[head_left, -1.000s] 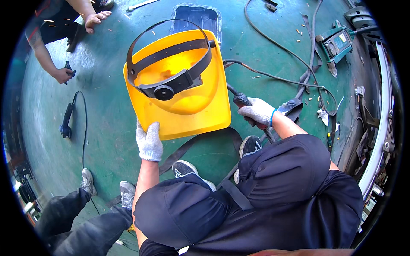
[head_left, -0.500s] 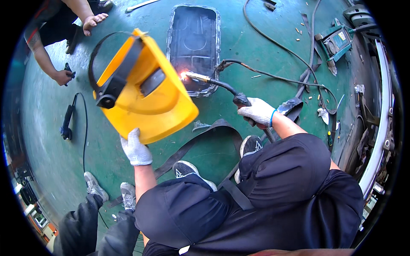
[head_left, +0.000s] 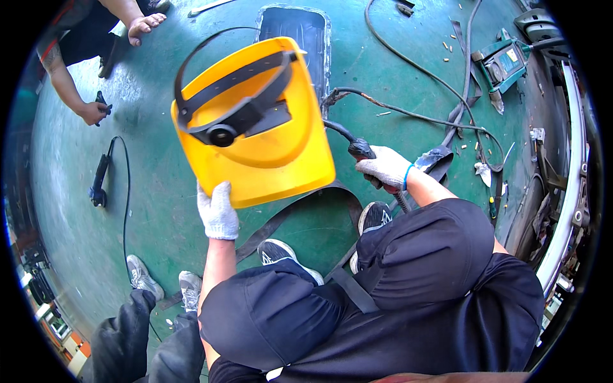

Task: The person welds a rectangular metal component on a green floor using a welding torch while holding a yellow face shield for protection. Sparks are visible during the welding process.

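My left hand (head_left: 218, 212), in a white knit glove, grips the lower edge of a yellow welding mask (head_left: 290, 171) with a dark viewing window and black head strap. The mask's inner side faces me. Gloved in white as well, my right hand (head_left: 387, 167) is closed around the handle of a welding torch (head_left: 361, 149). The torch's black neck runs left behind the mask, which hides its tip. Beyond the mask lies a grey rectangular metal pan (head_left: 327, 70) with a rough rim; its near part is covered by the mask.
Cables (head_left: 421, 71) cross the green floor on the right, near a green machine (head_left: 504, 64). A black strap (head_left: 281, 220) curves by my shoes. At left lie a black power tool (head_left: 99, 180) and its cord. A co-worker's hands (head_left: 145, 27) show at upper left; another person's shoes (head_left: 144, 278) stand lower left.
My left hand has swung the mask rightward and turned it, so that it now covers the torch tip and the pan's near end. The bright spark seen before is hidden. My right hand stays put.
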Demonstrator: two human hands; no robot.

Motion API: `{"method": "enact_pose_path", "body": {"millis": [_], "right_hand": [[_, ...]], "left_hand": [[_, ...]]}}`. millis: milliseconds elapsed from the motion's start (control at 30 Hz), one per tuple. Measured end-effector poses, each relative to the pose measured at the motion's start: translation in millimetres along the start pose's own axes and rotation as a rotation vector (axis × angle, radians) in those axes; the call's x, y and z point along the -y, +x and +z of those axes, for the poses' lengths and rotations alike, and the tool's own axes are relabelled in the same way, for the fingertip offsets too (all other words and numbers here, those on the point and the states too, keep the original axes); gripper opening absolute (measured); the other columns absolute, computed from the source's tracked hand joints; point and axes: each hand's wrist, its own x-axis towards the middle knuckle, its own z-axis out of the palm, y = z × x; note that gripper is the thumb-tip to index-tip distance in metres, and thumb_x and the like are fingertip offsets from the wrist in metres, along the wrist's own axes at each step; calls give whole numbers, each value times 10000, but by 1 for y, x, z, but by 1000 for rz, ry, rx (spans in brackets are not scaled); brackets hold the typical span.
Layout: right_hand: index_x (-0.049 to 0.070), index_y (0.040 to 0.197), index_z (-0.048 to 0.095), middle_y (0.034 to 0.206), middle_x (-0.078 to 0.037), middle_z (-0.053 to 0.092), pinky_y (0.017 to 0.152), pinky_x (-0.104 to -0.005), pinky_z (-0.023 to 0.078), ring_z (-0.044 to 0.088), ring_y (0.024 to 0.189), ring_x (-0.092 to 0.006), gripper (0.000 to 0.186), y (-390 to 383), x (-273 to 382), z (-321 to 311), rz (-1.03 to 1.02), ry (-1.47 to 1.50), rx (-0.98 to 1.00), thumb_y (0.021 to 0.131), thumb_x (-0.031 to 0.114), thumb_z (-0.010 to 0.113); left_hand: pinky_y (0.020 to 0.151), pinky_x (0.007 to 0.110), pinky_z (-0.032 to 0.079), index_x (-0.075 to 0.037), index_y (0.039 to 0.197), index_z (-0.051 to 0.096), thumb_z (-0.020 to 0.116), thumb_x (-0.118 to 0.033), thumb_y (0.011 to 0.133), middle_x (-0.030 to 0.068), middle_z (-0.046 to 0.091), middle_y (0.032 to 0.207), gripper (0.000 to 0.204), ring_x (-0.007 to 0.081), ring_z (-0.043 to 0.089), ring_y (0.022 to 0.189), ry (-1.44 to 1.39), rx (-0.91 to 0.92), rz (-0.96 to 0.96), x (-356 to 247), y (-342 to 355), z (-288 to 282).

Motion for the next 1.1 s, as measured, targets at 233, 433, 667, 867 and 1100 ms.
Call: {"method": "enact_pose_path", "body": {"millis": [233,433,667,867,1100], "right_hand": [[64,1014,628,784,-37,627,543,-325,502,592,586,-140,258,1,-1,0,7,47,18,918,279,735],[67,1004,627,780,-36,615,540,-328,491,582,583,-139,258,1,-3,3,-12,55,-15,909,278,742],[67,1003,635,785,-33,617,544,-330,497,588,595,-137,279,-2,2,3,8,33,-5,909,305,746],[70,1024,635,804,-36,627,556,-328,516,601,620,-136,294,-3,0,0,-14,-6,-8,923,322,746],[73,1054,631,813,-37,633,568,-333,525,605,634,-135,294,-3,1,-2,-13,-12,15,940,322,738]], "left_hand": [[1076,353,519,4,1492,548,641,-1,969,112,684,1353,531,227,674,1204,2,98,7,-2,-3,12],[1062,354,529,5,1485,553,632,-6,974,117,682,1357,518,228,678,1197,8,54,26,-4,-5,9],[1027,373,564,-14,1459,558,636,-32,965,138,685,1344,500,259,693,1188,-53,-123,66,-4,4,-18],[1015,441,600,-53,1479,534,627,-43,955,141,654,1358,533,306,698,1194,-146,-286,19,-21,7,-34],[1021,416,582,-33,1466,546,635,-31,960,133,676,1326,514,282,697,1169,-91,-225,61,-10,4,-36]]}}
